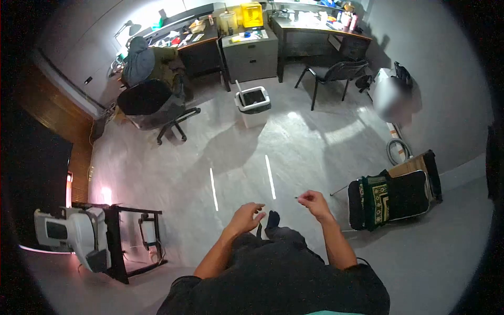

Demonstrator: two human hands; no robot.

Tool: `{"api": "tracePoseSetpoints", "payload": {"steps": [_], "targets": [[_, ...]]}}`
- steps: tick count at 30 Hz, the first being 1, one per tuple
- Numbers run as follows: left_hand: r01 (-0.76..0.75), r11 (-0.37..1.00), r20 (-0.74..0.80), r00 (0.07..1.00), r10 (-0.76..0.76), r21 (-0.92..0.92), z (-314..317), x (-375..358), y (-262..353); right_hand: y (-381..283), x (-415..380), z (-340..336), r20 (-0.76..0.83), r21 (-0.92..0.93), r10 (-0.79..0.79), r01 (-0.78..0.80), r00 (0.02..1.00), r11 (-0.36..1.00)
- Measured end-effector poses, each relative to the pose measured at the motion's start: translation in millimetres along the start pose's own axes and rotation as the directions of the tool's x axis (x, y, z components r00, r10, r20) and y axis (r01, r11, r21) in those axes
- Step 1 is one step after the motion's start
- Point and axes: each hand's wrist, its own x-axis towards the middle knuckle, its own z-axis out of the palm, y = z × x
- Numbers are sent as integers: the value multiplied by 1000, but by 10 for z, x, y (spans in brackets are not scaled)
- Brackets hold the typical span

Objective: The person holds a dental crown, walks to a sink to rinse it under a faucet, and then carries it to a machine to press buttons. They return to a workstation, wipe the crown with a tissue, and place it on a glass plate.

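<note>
Low in the frame's centre, the person's left hand [245,216] rests half-curled on the dark cloth garment [278,247] across their lap while the right hand [315,200] pinches a thin needle-like object [297,197], thread too fine to see, so stitching progress cannot be judged.
</note>
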Motion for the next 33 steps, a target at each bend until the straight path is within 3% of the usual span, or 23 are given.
{"api": "tracePoseSetpoints", "payload": {"steps": [4, 6, 7, 10, 12, 14, 17, 20, 23, 24, 26, 29, 31, 33], "targets": [[84, 926, -179, 971, -159, -369, -289, 453, 78, -689, 583, 323, 308, -107, -101, 140, 946, 984], [159, 853, -175, 944, -278, -497, -443, 634, 7, -972, 789, 595, 355, -134, -144, 202, 924, 970], [114, 780, -177, 944, -278, -615, -524, 708, -14, -1080, 874, 721, 387, -148, -164, 236, 908, 960], [155, 693, -182, 904, -386, -704, -742, 843, -259, -1282, 1178, 1188, 361, -168, -201, 275, 911, 947], [100, 486, -159, 871, -464, -868, -863, 879, -559, -1411, 1345, 1591, 275, -226, -353, 417, 894, 880], [-53, 207, -156, 839, -521, -977, -1006, 911, -843, -1519, 1566, 1979, 234, -281, -520, 569, 822, 773], [-229, -189, -108, 862, -495, -955, -1365, 944, -1165, -1762, 1905, 2561, 306, -275, -700, 764, 645, 584], [-342, -140, -227, 827, -514, -929, -1848, 909, -1631, -1976, 2292, 3193, 459, -271, -690, 827, 560, 492], [-398, 35, -315, 666, -677, -917, -2493, 896, -2109, -2218, 2658, 3876, 497, -170, -500, 645, 709, 745], [-400, 98, -343, 604, -719, -911, -2709, 832, -2258, -2182, 2862, 4057, 536, -78, -380, 492, 754, 867], [-391, 206, -408, 555, -725, -897, -3204, 668, -2625, -2221, 3279, 4373, 618, -196, -210, 407, 757, 892], [-378, 341, -494, 462, -736, -861, -3832, 396, -3096, -1901, 3951, 4805, 808, -414, 39, 520, 588, 747], [-379, 359, -500, 396, -770, -853, -4156, 244, -3411, -1838, 4183, 5157, 831, -537, 278, 563, 483, 628], [-398, 374, -506, 308, -806, -838, -4454, 146, -3609, -1853, 4321, 5543, 879, -477, 384, 567, 285, 672]]}}
